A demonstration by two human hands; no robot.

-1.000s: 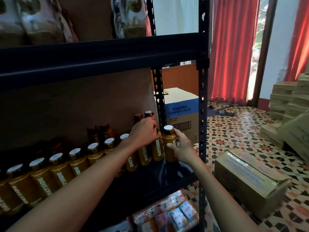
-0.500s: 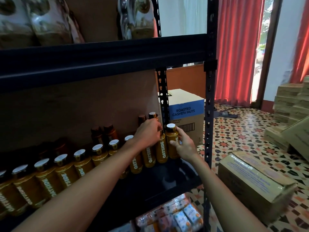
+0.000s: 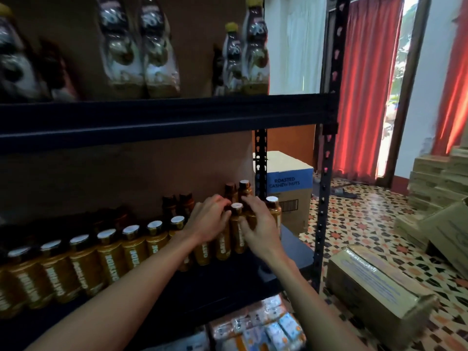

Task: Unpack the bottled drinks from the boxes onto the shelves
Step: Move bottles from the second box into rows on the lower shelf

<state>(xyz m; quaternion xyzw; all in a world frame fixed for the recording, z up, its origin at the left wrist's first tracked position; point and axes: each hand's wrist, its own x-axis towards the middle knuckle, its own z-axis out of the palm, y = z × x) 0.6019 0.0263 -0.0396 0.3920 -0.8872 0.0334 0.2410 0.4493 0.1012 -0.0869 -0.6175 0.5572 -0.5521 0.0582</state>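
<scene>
A row of amber bottles [image 3: 109, 252] with white caps stands on the dark middle shelf [image 3: 228, 287], with darker bottles behind it. Both my hands are at the row's right end. My left hand [image 3: 207, 220] curls against a white-capped amber bottle [image 3: 236, 224], which stands between my hands. My right hand [image 3: 257, 224] wraps around the bottle just right of it, hiding most of that bottle. The last bottle [image 3: 274, 211] stands free at the far right. An open cardboard box [image 3: 374, 287] lies on the tiled floor by the rack.
The black upright post [image 3: 326, 173] stands right of my hands. Tall brown drink bottles [image 3: 141, 46] fill the shelf above. Wrapped packs [image 3: 266, 325] sit on the lower shelf. A cashew nuts box [image 3: 291, 181] stands behind the rack, stacked cartons [image 3: 435, 173] at right.
My right hand has left the end bottle and moved left to the neighbouring one. My left hand shifted slightly left off the caps. The view tilted upward.
</scene>
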